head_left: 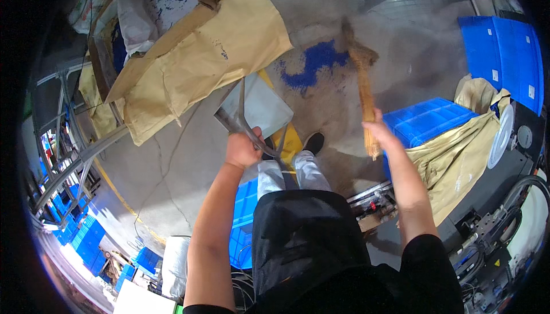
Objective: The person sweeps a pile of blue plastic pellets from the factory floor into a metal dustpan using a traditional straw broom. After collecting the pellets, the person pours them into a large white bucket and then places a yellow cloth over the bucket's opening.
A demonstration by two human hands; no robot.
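My left hand [245, 149] is closed round the grey handle of a dustpan [268, 105], whose pale flat pan is held above the floor in front of my feet. My right hand [380, 132] grips a tan straw hand broom [363, 79]. The broom's dark, frayed end points away from me, next to a scattered patch of small blue granules [322, 62] on the concrete. Between the pan and the broom lies that blue patch. Whether the pan holds anything is too unclear to tell.
Left ahead, an open cardboard box [197, 13] with blue bits inside stands beside brown paper [223, 45]. A blue crate [427, 120] partly under a tan sack [458, 156] is at my right. Machinery [492, 251] fills the lower right; a metal frame [80, 159] runs along the left.
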